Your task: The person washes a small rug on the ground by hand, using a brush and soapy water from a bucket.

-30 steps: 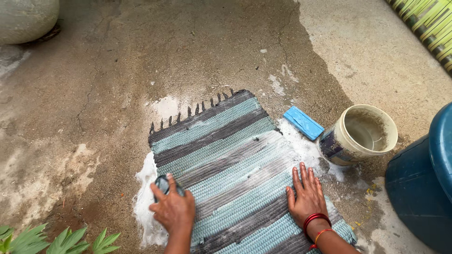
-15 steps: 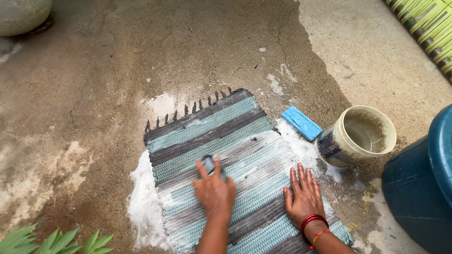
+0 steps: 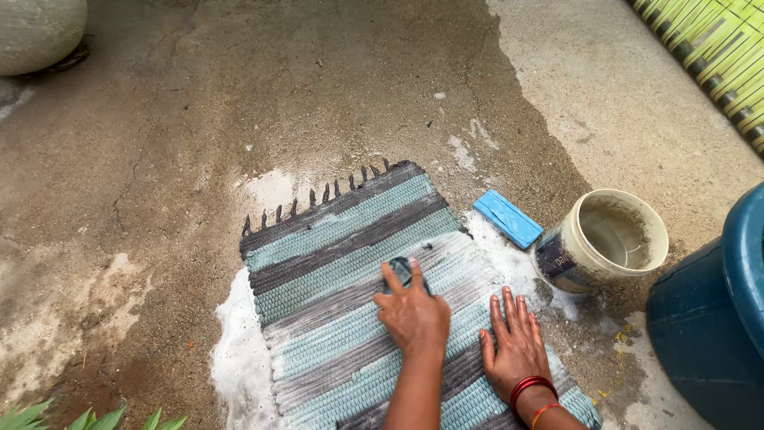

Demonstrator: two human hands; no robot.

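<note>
Concrete floor [image 3: 239, 95] lies wet and sudsy beneath your rug [image 3: 350, 239]; left hand [image 3: 414, 314] fingers wrap a brush [image 3: 400, 271], right hand [image 3: 517, 346] fingers spread flat.

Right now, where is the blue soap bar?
In the head view, the blue soap bar lies on the wet concrete right of the striped rug, just left of the tilted bucket.

Left hand [image 3: 412, 313] with scrub brush [image 3: 400, 269] is sliding rightward across striped rug [image 3: 334, 255], from left edge toward right hand [image 3: 516, 349].
</note>
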